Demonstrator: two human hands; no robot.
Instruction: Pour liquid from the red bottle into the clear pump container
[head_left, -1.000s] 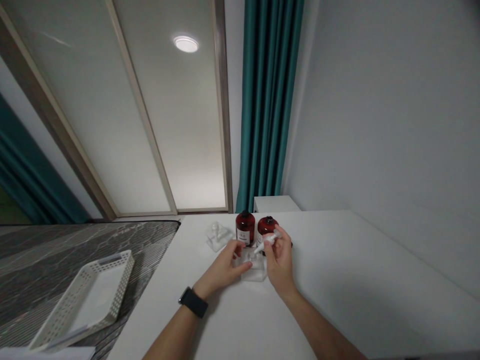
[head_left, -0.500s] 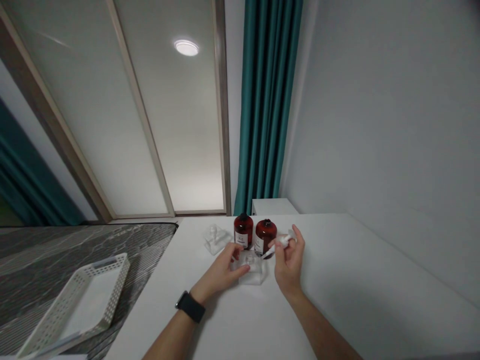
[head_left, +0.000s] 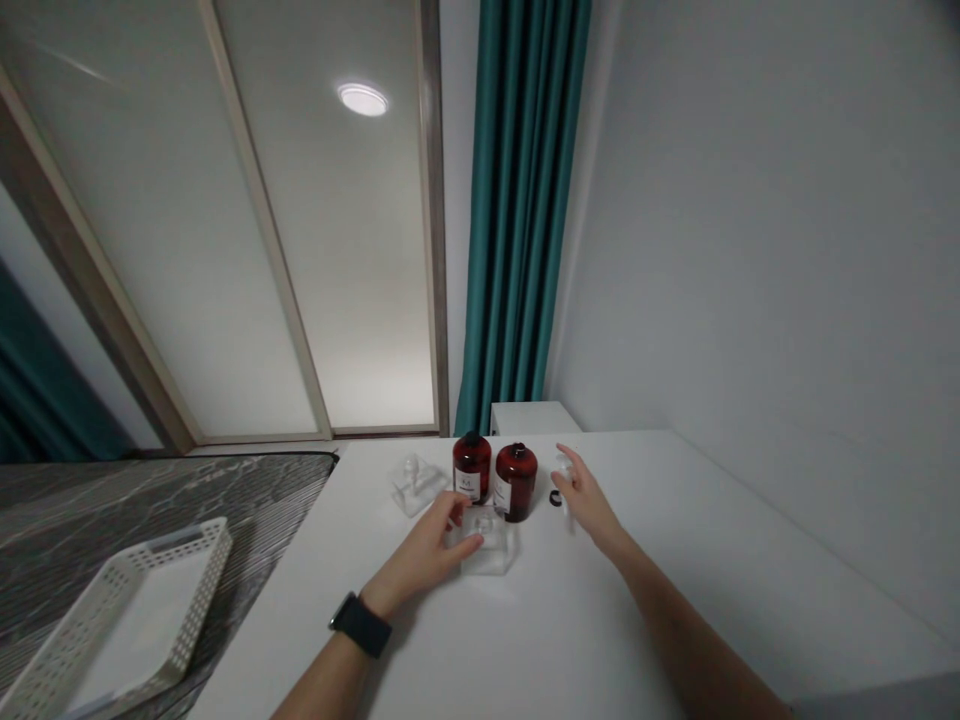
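Note:
My left hand (head_left: 431, 547), with a black watch on its wrist, is at the left side of a clear square block (head_left: 491, 560). Its thumb lies over the block and its fingers curl at the far left corner, steadying it on the table. My right hand (head_left: 592, 508) is farther right, thumb and forefinger around a white narrow-tipped tube (head_left: 568, 518) low over the tabletop; the hand partly hides it. A small black ring (head_left: 555, 497) lies beside the tube. Two dark red-brown bottles with white labels, a left bottle (head_left: 471, 468) and a right bottle (head_left: 516, 482), stand behind the block.
Another clear piece (head_left: 416, 485) lies left of the bottles on the white table (head_left: 480, 660). Left of the table, lower down, is a white perforated basket (head_left: 184, 640). A wall borders the table on the right; a teal curtain (head_left: 517, 220) hangs behind.
My right hand has moved the white tube away from the clear block, to the right and down towards the table. The black ring now shows. My left hand stays at the block.

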